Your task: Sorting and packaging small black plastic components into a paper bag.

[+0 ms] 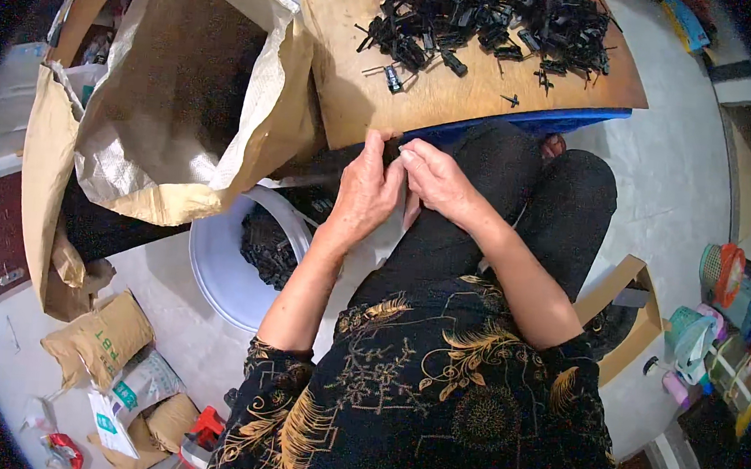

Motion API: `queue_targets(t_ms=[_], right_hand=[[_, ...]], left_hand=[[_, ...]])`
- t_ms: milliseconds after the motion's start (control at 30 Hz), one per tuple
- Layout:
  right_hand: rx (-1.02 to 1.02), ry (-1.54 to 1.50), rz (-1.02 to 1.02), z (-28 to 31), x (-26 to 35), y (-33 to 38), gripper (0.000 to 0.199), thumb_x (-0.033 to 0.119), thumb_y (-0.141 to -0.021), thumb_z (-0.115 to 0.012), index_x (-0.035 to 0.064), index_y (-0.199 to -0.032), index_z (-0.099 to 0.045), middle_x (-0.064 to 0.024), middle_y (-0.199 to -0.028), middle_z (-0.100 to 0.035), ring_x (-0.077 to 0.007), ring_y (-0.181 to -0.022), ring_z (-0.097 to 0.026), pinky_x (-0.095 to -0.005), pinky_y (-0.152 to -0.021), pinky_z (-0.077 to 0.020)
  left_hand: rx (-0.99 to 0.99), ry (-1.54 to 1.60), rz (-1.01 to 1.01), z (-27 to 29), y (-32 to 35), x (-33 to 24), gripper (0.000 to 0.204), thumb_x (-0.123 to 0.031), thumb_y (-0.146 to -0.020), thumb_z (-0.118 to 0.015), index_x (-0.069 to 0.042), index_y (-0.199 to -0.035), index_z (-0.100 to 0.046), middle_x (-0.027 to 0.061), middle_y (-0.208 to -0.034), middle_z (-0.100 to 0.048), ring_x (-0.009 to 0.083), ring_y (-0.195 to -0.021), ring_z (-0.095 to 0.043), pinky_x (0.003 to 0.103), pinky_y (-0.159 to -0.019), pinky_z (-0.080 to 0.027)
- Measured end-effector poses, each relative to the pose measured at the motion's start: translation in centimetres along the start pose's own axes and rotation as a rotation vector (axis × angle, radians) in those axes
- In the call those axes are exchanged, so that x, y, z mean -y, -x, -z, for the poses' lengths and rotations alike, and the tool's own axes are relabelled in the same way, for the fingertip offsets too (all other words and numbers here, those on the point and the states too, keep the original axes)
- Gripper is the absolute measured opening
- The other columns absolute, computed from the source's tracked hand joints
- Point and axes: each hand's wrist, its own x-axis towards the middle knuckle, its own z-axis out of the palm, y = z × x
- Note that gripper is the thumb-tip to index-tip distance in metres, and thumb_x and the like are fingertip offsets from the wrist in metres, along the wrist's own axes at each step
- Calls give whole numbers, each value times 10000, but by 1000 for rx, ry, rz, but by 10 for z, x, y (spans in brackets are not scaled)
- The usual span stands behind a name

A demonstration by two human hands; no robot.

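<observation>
My left hand [364, 189] and my right hand [439, 183] meet above my lap, just off the near edge of a wooden board [345, 56]. Both are closed, thumbs and fingertips pinched close together. A dark patch shows between the fingertips, but what they hold is too small and hidden to name. On the board, beyond my hands, lies a heap of small black plastic parts [498, 24] with thin prongs. One separate part [393, 79] lies nearer, at the heap's left. Below and left of my left hand, a white bucket [206, 261] holds more black pieces.
A large open brown paper sack [285, 95] with a pale woven lining stands left of the board. A blue support [578, 120] shows under the board. Filled bags [103, 336] lie on the floor at lower left. A cardboard box [623, 280] and colourful baskets [694, 334] are at right.
</observation>
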Motion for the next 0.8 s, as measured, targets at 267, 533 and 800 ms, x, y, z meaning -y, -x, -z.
queue_targets(t_ms=[267, 533, 800], right_hand=[[237, -453, -177, 20, 32, 19, 329, 263, -910, -476, 62, -1170, -464, 58, -625, -455, 1, -460, -329, -158, -382, -229], [341, -500, -142, 30, 36, 24, 223, 266, -895, -506, 61, -978, -535, 60, -663, -489, -9, -511, -393, -169, -430, -295], [205, -289, 1, 15, 14, 16, 206, 229, -909, -483, 27, -927, -523, 30, -701, -503, -50, -596, -476, -201, -527, -405]], left_hand=[[295, 1588, 543, 18, 15, -28, 522, -119, -853, -464, -113, -1332, -257, 118, -843, -509, 93, -379, -338, 182, -323, -284], [363, 1628, 491, 15, 22, -31, 511, -90, -866, -462, -94, -1333, -253, 170, -940, -544, 148, -542, -542, 202, -436, -415], [298, 608, 248, 16, 28, -33, 383, -48, -859, -501, -24, -1226, -392, 69, -933, -566, 105, -745, -559, 229, -643, -466]])
